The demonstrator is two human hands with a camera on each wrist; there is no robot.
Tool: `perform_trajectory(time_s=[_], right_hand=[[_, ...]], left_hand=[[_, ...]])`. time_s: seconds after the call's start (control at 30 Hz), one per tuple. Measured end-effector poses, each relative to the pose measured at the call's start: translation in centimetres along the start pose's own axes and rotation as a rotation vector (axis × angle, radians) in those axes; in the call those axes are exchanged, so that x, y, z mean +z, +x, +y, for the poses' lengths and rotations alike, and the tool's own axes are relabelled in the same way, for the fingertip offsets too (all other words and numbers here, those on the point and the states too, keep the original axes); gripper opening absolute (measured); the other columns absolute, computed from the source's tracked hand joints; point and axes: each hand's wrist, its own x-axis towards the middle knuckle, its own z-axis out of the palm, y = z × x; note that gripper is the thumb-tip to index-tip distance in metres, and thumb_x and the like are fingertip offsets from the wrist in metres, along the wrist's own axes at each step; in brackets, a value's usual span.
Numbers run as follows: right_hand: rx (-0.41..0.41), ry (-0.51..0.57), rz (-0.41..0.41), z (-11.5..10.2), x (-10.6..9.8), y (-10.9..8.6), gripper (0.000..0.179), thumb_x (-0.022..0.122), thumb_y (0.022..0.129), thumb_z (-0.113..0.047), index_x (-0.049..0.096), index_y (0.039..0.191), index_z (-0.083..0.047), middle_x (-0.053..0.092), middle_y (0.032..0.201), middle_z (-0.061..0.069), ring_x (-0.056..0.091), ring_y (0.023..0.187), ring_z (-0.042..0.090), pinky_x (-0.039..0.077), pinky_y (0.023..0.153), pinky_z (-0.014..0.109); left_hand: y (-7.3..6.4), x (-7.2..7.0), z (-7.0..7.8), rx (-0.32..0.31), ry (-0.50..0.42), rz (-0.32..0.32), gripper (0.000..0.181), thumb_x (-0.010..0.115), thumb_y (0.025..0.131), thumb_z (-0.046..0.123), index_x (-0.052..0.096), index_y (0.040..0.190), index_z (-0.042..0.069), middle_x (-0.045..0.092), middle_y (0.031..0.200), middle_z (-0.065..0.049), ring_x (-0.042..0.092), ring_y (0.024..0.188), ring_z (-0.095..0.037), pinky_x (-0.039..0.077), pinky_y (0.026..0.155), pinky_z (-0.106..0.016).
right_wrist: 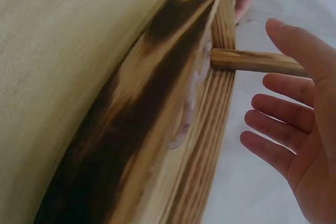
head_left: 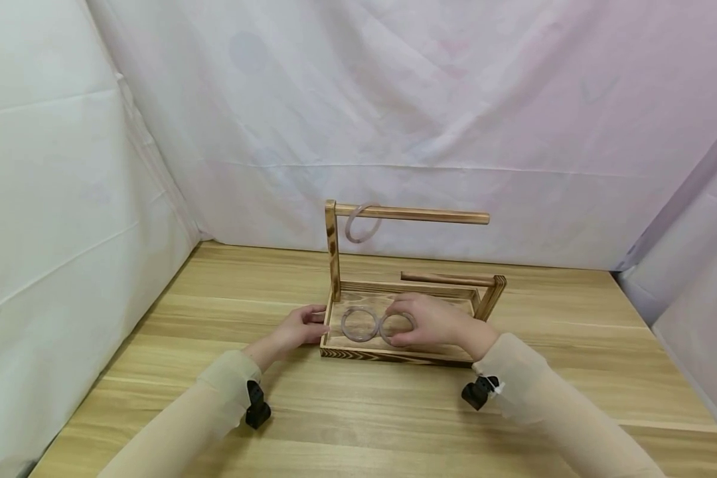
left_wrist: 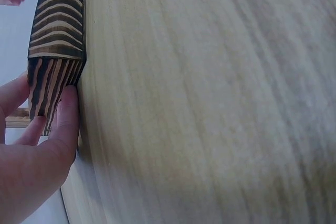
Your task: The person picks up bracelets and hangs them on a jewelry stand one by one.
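A wooden stand [head_left: 454,362] has a shallow tray base and two horizontal bars. Two pale, translucent bangles [head_left: 344,325] lie side by side in the tray; a third bangle [head_left: 351,231] hangs on the upper bar [head_left: 430,214] near its post. My left hand [head_left: 295,330] holds the tray's left end, its thumb and fingers about the end wall [left_wrist: 50,90]. Above the right-hand bangle [head_left: 414,318] is my right hand [head_left: 430,322]. In the right wrist view its fingers [right_wrist: 278,114] are spread apart, with nothing between them.
The lower bar [head_left: 442,277] runs left from a short slanted post [head_left: 491,297] at the tray's right end. The stand is on a wood-grain table [head_left: 364,411]. White cloth [head_left: 394,119] hangs behind and at both sides.
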Motion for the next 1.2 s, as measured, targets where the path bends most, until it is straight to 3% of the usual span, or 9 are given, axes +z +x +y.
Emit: perform_trajectory(time_s=[0.43, 0.7, 0.97, 1.2], right_hand=[[0.092, -0.079, -0.105, 1.3, 2.1, 1.9, 0.06, 0.07, 0.081, -0.041, 0.057, 0.126, -0.004, 0.054, 0.131, 0.015, 0.054, 0.118, 0.03, 0.046, 0.1, 0.044], [0.096, -0.091, -0.117, 1.8, 3.1, 3.1, 0.053, 0.071, 0.079, -0.041, 0.061, 0.12, -0.009, 0.059, 0.116, 0.006, 0.059, 0.099, 0.019, 0.052, 0.086, 0.037], [0.09, -0.101, -0.149, 1.6, 3.3, 3.6, 0.044, 0.074, 0.077, -0.039, 0.064, 0.111, -0.013, 0.058, 0.101, 0.001, 0.051, 0.078, 0.01, 0.047, 0.069, 0.029], [0.084, -0.157, -0.153, 1.3, 3.4, 3.7, 0.045, 0.074, 0.077, -0.037, 0.064, 0.113, -0.012, 0.058, 0.1, 0.002, 0.053, 0.083, 0.012, 0.049, 0.074, 0.031]], left_hand=[[0.0, 0.1, 0.0, 0.008, -0.007, 0.002, 0.058, 0.052, 0.093, 0.0, 0.025, 0.143, -0.01, 0.04, 0.136, -0.035, 0.053, 0.118, -0.039, 0.052, 0.093, -0.037], [0.0, 0.1, -0.1, 0.0, -0.007, 0.013, 0.058, 0.053, 0.092, -0.001, 0.026, 0.143, -0.01, 0.041, 0.135, -0.035, 0.054, 0.116, -0.038, 0.053, 0.093, -0.037], [0.2, 0.0, -0.3, 0.004, -0.008, 0.003, 0.058, 0.052, 0.093, 0.0, 0.026, 0.143, -0.009, 0.042, 0.134, -0.035, 0.056, 0.115, -0.037, 0.053, 0.093, -0.038], [0.2, -0.1, -0.3, 0.001, -0.012, 0.004, 0.058, 0.053, 0.093, 0.0, 0.025, 0.144, -0.008, 0.041, 0.136, -0.034, 0.055, 0.116, -0.037, 0.052, 0.094, -0.038]])
